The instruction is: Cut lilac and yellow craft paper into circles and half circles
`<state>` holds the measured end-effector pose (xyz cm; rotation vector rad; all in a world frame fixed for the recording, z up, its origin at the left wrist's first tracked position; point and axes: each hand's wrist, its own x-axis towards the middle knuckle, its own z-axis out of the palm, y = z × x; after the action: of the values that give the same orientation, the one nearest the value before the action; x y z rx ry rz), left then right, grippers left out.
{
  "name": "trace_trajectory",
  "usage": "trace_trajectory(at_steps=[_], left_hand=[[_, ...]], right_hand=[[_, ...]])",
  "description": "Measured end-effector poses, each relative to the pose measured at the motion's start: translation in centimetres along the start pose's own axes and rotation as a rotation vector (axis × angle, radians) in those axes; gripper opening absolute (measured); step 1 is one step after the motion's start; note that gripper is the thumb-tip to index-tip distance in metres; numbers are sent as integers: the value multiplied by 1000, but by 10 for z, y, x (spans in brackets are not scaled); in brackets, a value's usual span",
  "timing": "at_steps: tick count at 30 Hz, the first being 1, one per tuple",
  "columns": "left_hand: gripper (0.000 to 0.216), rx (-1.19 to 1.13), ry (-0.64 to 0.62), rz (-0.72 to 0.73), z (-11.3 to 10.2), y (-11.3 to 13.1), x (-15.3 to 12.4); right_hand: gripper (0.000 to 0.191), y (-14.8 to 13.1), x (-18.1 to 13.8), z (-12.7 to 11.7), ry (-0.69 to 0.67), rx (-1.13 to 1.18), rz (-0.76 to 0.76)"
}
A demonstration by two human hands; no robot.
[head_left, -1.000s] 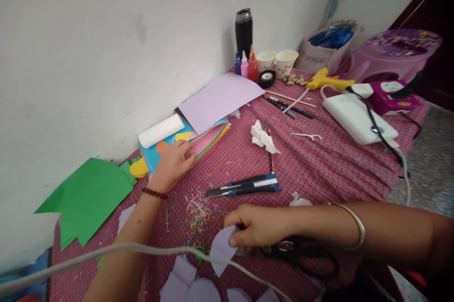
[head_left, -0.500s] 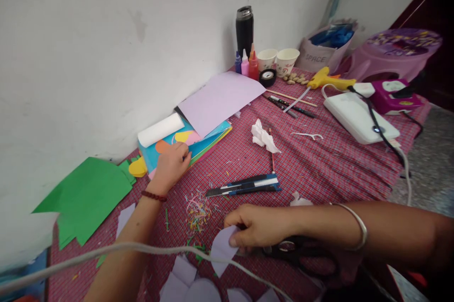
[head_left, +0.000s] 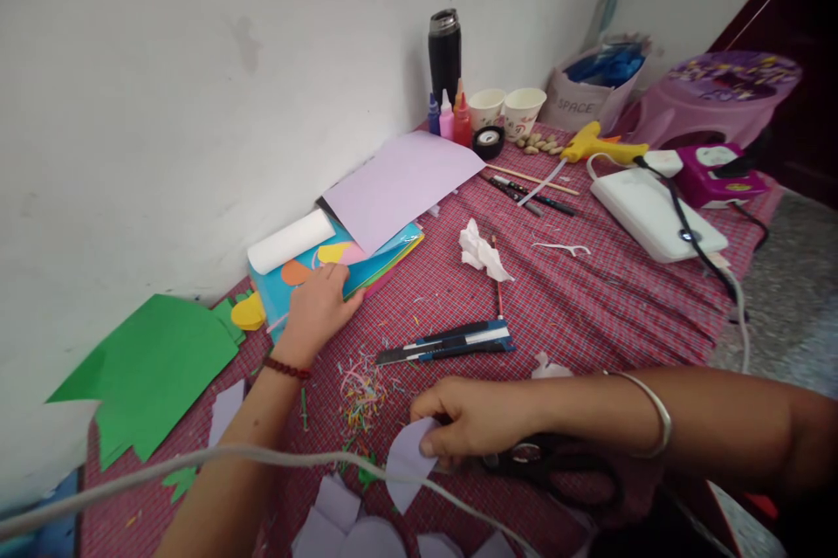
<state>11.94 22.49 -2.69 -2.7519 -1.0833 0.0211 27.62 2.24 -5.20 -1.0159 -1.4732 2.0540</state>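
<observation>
My right hand (head_left: pixel 458 418) pinches a lilac paper petal (head_left: pixel 407 462) between thumb and fingers, above the near part of the table. Black-handled scissors (head_left: pixel 550 471) lie partly hidden under my right forearm. My left hand (head_left: pixel 319 306) rests at the blue paper pack (head_left: pixel 386 254), its thumb held apart from the fingers; the fingertips are partly hidden. Beside those fingers, an orange paper cutout (head_left: pixel 296 272) and a yellow paper cutout (head_left: pixel 331 254) lie on the pack. More lilac paper pieces (head_left: pixel 373 538) are at the bottom edge.
A utility knife (head_left: pixel 451 341) lies mid-table near paper shreds (head_left: pixel 363 396). Green paper (head_left: pixel 150 366) is at left. A grey cord (head_left: pixel 262 456) crosses in front of my arms. A yellow glue gun (head_left: pixel 602 145), a white power bank (head_left: pixel 655 213) and paper cups (head_left: pixel 524 111) stand farther back.
My left hand has loosened, with its thumb now apart from the fingers. My right hand keeps its hold on the lilac petal. The view has shifted slightly.
</observation>
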Motion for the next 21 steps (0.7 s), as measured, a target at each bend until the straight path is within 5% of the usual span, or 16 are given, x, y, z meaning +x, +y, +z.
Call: trace_trajectory(at_steps=[17,21], left_hand=[[19,70,7,88,1,0,-3],[21,-49,14,70,-3,-4,-3]], right_hand=[[7,-2,0,-1,-3,15,43],[11,-14,-8,0,32,-291,-29]])
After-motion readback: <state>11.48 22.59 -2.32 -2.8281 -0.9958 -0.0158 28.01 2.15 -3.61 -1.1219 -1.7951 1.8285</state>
